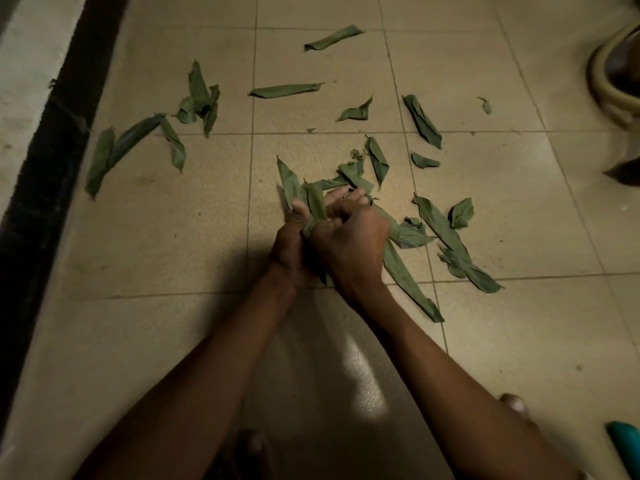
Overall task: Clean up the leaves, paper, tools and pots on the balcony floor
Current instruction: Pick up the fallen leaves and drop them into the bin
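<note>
left hand (pixel 289 244) + right hand (pixel 349 242): together, both clutching one leaf bundle (pixel 313 199) | loose leaves (pixel 453 240) scattered on tiled floor (pixel 156 237): beyond, left and right of hands | pot rim (pixel 604 72) far right

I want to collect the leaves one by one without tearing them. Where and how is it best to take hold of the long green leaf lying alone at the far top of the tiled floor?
Probably pinch the long green leaf at its curled lower-left end, coming from above: that end is rolled and stands off the beige tiled floor, so fingers can close around it, while the rest looks flatter.
</note>
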